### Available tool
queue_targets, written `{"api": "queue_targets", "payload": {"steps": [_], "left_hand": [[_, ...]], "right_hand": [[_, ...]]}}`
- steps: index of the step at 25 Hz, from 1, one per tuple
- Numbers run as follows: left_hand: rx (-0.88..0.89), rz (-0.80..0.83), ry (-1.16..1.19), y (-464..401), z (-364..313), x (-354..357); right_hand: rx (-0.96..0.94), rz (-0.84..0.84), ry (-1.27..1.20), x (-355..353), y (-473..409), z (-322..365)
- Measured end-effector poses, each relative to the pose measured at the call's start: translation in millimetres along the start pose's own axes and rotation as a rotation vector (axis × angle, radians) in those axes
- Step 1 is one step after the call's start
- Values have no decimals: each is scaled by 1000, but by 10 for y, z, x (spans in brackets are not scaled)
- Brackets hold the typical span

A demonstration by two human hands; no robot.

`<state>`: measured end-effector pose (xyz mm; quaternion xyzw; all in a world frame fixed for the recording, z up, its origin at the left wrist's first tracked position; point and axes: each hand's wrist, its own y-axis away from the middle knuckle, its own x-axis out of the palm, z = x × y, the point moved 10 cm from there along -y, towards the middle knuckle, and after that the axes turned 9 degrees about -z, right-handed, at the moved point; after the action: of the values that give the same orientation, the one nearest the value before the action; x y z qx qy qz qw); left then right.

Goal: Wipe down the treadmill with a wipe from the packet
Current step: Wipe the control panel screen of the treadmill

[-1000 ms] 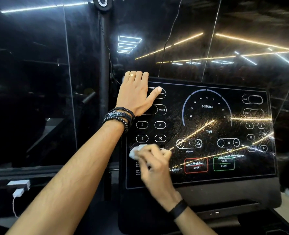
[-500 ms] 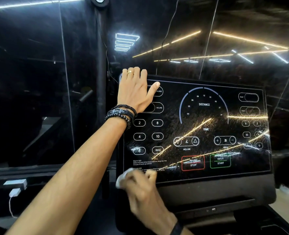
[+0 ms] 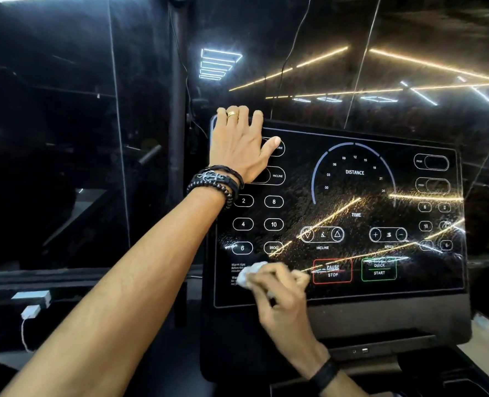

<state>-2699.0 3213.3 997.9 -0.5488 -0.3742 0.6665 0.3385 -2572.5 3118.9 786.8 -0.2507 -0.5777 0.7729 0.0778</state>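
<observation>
— While the left hand [image 3: 239,147] lies flat on the top left corner of the console [image 3: 337,316], fingers straight and hooked a little over the upper edge, thumb spread onto the panel, what is the right hand [image 3: 283,299] doing?

— It grips a crumpled white wipe [image 3: 250,275], fingers curled round it, and presses it to the lower left of the panel, over the small warm-up text just left of the red PAUSE/STOP button [image 3: 332,270]. (The hand and wipe are blurred, so I cannot tell exactly which fingers pinch it.)

— What is near the wipe?

— Above it sit the "6" and "PROG" ovals; the green QUICK START button [image 3: 379,269] is just beyond the red one, to the right. The incline arrows and speed plus/minus controls lie higher, with the DISTANCE dial [image 3: 354,173] above them in the middle.

— How does the surface look?

— Glossy black, with speckles and faint streaks catching the reflected ceiling strip lights, mostly across the centre and right.

— Anything worn on the arms?

— A gold ring [image 3: 233,113] on a left finger, dark beaded and braided bracelets [image 3: 216,183] at the left wrist, and a black band [image 3: 325,375] on the right wrist.

— And beside the machine?

— A dark pole [image 3: 177,138] stands just left of the console, before a dark reflective wall. Low at the left, a white charger [image 3: 30,311] with its cable sits by a white socket block [image 3: 32,296].
</observation>
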Motion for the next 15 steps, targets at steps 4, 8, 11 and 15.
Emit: {"api": "queue_targets", "payload": {"steps": [4, 8, 11, 15], "left_hand": [[-4, -53, 66, -23, -138, -33], [11, -34, 121, -60, -56, -48], [46, 10, 71, -127, -94, -32], [59, 39, 21, -122, -70, 1]], "right_hand": [[-191, 200, -15, 127, 301, 318], [19, -63, 77, -238, -54, -229], [-33, 38, 34, -106, 119, -20], [-111, 71, 114, -288, 127, -241]]}}
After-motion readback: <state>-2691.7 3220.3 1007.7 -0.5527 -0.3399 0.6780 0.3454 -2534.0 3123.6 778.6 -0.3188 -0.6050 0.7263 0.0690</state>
